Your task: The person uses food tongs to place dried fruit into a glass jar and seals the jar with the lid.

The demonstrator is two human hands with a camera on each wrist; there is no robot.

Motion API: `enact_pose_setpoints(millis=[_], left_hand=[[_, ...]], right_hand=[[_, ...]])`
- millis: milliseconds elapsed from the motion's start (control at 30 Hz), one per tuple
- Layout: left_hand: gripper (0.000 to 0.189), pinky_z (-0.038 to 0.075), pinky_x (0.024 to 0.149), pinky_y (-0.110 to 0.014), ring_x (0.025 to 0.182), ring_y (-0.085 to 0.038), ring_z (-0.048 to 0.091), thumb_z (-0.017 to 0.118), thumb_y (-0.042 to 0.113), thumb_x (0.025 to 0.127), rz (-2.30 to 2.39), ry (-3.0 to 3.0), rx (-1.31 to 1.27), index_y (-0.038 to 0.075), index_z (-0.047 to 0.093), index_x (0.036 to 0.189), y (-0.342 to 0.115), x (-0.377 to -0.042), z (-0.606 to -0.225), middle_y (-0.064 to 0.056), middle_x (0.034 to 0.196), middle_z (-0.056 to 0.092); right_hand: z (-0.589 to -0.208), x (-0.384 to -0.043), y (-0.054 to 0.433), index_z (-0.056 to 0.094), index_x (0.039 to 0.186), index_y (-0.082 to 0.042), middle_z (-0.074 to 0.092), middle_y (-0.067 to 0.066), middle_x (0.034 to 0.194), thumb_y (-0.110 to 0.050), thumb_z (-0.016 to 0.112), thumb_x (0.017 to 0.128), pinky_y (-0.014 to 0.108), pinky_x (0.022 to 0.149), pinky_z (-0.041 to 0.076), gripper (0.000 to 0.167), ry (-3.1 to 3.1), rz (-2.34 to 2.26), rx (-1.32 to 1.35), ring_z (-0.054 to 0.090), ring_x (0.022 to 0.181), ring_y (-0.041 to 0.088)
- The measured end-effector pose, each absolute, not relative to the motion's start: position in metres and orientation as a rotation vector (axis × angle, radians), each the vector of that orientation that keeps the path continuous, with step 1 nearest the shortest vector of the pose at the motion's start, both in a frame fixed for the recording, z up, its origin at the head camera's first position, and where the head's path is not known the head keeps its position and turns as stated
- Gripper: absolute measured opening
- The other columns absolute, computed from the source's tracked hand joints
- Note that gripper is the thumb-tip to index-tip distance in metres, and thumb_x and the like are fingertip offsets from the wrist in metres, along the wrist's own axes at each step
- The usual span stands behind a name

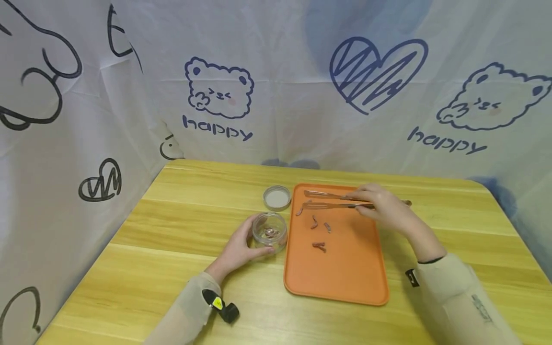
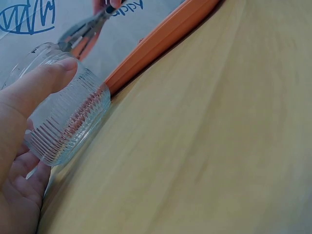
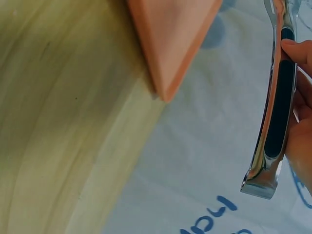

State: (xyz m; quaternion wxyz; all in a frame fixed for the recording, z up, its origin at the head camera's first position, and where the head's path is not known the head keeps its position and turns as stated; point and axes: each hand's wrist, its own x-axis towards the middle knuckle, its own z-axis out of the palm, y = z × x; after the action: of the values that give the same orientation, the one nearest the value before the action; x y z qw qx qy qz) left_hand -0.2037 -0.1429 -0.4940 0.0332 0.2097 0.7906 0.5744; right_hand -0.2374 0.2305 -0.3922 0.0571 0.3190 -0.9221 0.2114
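Observation:
My left hand [image 1: 236, 249] holds a clear glass jar [image 1: 280, 235] beside the orange tray [image 1: 349, 273], thumb on the near side and fingers round the far side. Small reddish-brown pieces lie at the jar's bottom; its ribbed wall [image 2: 87, 117] shows in the left wrist view. My right hand [image 1: 381, 206] grips metal tongs [image 1: 329, 206] with dark grip pads over the tray's far part. The tongs' two arms stand apart, tips pointing left near a reddish-brown piece [image 1: 299, 211]. Several more such pieces [image 1: 319, 246] lie scattered on the tray's left half.
A round lid [image 1: 277, 198] lies on the wooden table [image 1: 172, 215] behind the jar, close to the tray's left edge. White cloth [image 1: 293, 120] with drawn bears and hearts hangs behind the table and along its left side.

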Motion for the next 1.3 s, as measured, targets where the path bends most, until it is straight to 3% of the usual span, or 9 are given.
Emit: enact_pose_setpoints(millis=[400, 667, 1033, 1300], left_hand=[[0.089, 0.03, 0.111, -0.042, 0.128, -0.024, 0.045, 0.086, 0.02, 0.07, 1.739, 2.455, 0.647, 0.014, 0.037, 0.144, -0.143, -0.203, -0.49, -0.012, 0.139, 0.048], [0.089, 0.031, 0.111, -0.039, 0.128, -0.021, 0.045, 0.087, 0.024, 0.069, 1.747, 2.443, 0.651, 0.017, 0.038, 0.143, -0.143, -0.204, -0.496, -0.009, 0.139, 0.048], [0.088, 0.029, 0.112, -0.044, 0.13, -0.031, 0.042, 0.085, 0.009, 0.07, 1.77, 2.439, 0.647, 0.007, 0.036, 0.144, -0.142, -0.199, -0.494, -0.017, 0.14, 0.045], [0.084, 0.028, 0.111, -0.047, 0.13, -0.037, 0.041, 0.082, 0.005, 0.073, 1.748, 2.434, 0.66, -0.002, 0.035, 0.142, -0.139, -0.188, -0.465, -0.025, 0.139, 0.044]], right_hand=[[-0.408, -0.269, 0.238, 0.063, 0.12, 0.003, 0.059, 0.023, 0.118, -0.003, 0.063, 0.09, 0.056, 0.093, 0.045, 0.03, -2.888, 0.642, 0.92, 0.052, 0.111, 0.042], [-0.416, -0.281, 0.237, 0.065, 0.115, 0.003, 0.062, 0.02, 0.11, 0.001, 0.065, 0.088, 0.052, 0.085, 0.05, 0.027, -2.898, 0.649, 0.928, 0.056, 0.102, 0.038], [-0.421, -0.29, 0.235, 0.068, 0.112, 0.0, 0.064, 0.014, 0.105, 0.002, 0.063, 0.088, 0.046, 0.079, 0.052, 0.024, -2.92, 0.693, 1.0, 0.059, 0.095, 0.031], [-0.42, -0.291, 0.235, 0.069, 0.112, -0.002, 0.065, 0.011, 0.104, 0.001, 0.064, 0.088, 0.045, 0.079, 0.053, 0.024, -2.923, 0.686, 1.019, 0.059, 0.096, 0.03]])
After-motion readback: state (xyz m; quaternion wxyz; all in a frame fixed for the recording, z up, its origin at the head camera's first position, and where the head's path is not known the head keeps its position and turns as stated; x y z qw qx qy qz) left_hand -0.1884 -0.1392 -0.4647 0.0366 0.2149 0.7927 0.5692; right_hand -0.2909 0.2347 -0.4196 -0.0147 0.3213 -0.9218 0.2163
